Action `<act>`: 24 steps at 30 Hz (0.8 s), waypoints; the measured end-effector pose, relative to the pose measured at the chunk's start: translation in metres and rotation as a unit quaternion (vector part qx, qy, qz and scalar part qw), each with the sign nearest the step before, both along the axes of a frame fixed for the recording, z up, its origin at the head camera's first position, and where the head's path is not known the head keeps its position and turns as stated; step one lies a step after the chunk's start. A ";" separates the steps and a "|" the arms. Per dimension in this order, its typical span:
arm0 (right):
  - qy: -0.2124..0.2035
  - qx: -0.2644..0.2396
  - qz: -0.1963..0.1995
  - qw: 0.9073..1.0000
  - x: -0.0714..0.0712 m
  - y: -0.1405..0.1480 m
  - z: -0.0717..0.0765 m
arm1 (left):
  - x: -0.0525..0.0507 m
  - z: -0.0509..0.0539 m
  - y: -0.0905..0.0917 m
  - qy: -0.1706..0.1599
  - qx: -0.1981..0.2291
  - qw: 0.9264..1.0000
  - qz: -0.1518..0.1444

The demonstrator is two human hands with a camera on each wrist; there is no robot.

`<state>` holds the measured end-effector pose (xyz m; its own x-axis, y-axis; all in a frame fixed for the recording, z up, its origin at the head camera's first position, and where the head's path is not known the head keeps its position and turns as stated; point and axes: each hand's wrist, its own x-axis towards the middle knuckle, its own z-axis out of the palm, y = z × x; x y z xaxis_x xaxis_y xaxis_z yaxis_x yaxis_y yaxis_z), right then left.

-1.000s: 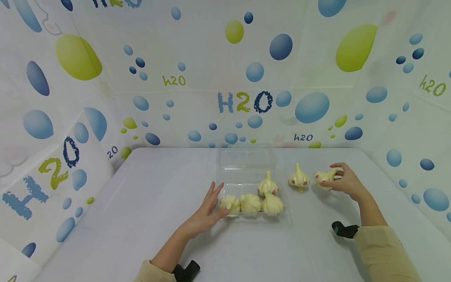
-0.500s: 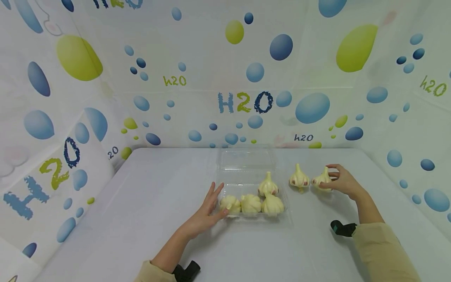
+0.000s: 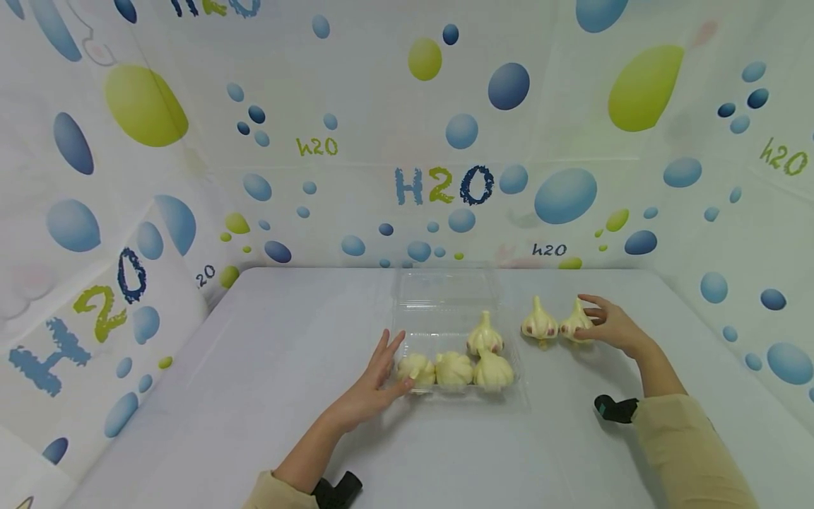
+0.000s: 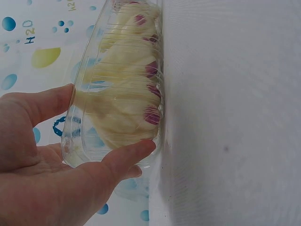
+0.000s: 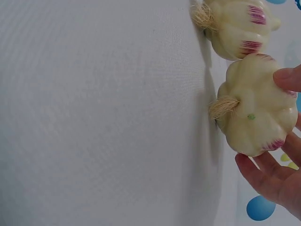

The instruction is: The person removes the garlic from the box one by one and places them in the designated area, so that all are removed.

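White table (image 3: pixel 483 452): right hand (image 3: pixel 615 329) grips garlic (image 3: pixel 573 328), stem (image 3: pixel 576 308) wallward; straight-fingered left hand (image 3: pixel 372 385) touches box (image 3: pixel 437 342).

Flat, slightly dim, greyish light fills the head view. Thin white glints run along the edges of the clear box (image 3: pixel 439 322), and a soft shadow lies on the worktop (image 3: pixel 305 339) just in front of it. Well left of the box, the spots on the backdrop (image 3: pixel 210 152) look stretched. In the right wrist view, the garlic bulb (image 5: pixel 258 106) right of the box is sharp.
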<state>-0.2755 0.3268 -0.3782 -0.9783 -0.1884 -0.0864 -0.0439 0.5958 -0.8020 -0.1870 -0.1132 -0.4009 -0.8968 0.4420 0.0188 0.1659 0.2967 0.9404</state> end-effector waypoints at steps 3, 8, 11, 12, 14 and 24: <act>0.003 -0.009 0.008 1.000 -0.001 0.000 -0.001 | 0.000 0.000 0.000 0.002 -0.001 1.000 -0.001; 0.003 -0.024 0.012 1.000 -0.002 0.001 -0.004 | 0.000 0.001 0.001 0.003 -0.001 1.000 0.000; 0.005 -0.027 0.012 1.000 -0.002 0.002 -0.006 | 0.001 0.001 0.001 0.002 -0.002 1.000 0.000; 0.006 -0.028 0.012 1.000 -0.002 0.003 -0.006 | 0.001 0.001 0.001 0.002 -0.003 1.000 0.001; 0.006 -0.028 0.010 1.000 -0.001 0.003 -0.006 | 0.000 0.001 0.001 0.002 -0.004 1.000 0.000; 0.032 -0.031 -0.014 0.999 0.004 0.009 -0.002 | 0.000 0.001 0.001 0.000 -0.004 1.000 0.003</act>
